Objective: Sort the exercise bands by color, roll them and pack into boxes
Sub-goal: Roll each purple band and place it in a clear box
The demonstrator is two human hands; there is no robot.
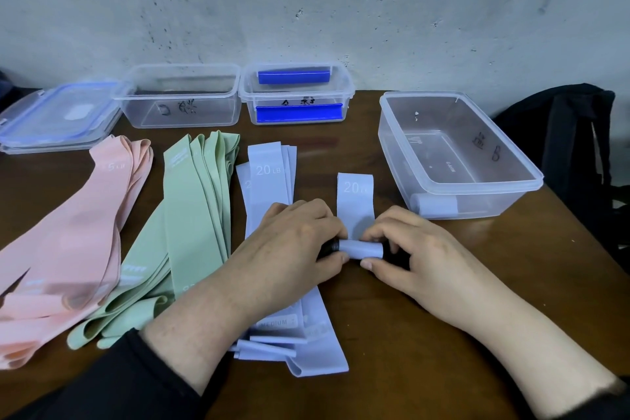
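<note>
Nearest, the blue band pile (300, 344) shows the word "MEDIUM", and its far end reads "20 LB". Over it, the left hand (300, 235) and the right hand (409, 245) each pinch one end of a half-rolled blue band (358, 215), marked "20", lying on the brown worktop (426, 317). Left lie the green bands (191, 215) and the pink bands (78, 232), one marked "5 LB". Right, near the worktop edge, the clear box (456, 150) holds one rolled band (434, 204). Far boxes (235, 95) carry handwriting I cannot read.
</note>
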